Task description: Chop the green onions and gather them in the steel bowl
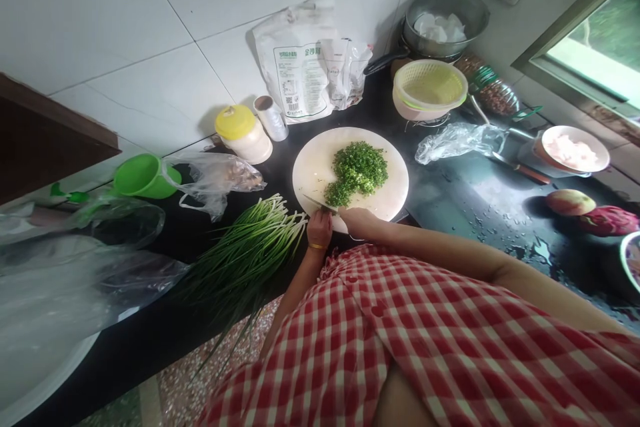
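Note:
On the dark counter lies a round white cutting board [313, 160] with a heap of finely chopped green onions [361, 165] on it. At the board's near edge my right hand [359, 223] is closed around the handle of a knife [316, 203], whose blade points left across the board. My left hand [320, 229], with a yellow band at the wrist, sits close beside the blade with its fingers curled in. What those fingers hold, if anything, is hidden. A bunch of whole green onions [250, 240] lies just left of my left hand, white ends toward the board.
Left are a green cup [143, 175], plastic bags [215, 177] and a yellow-lidded jar [243, 133]. Behind stands a white flour bag [295, 67]. To the right are a yellow-green colander [433, 83], a second knife [525, 170] and a dragon fruit [610, 220] on wet counter.

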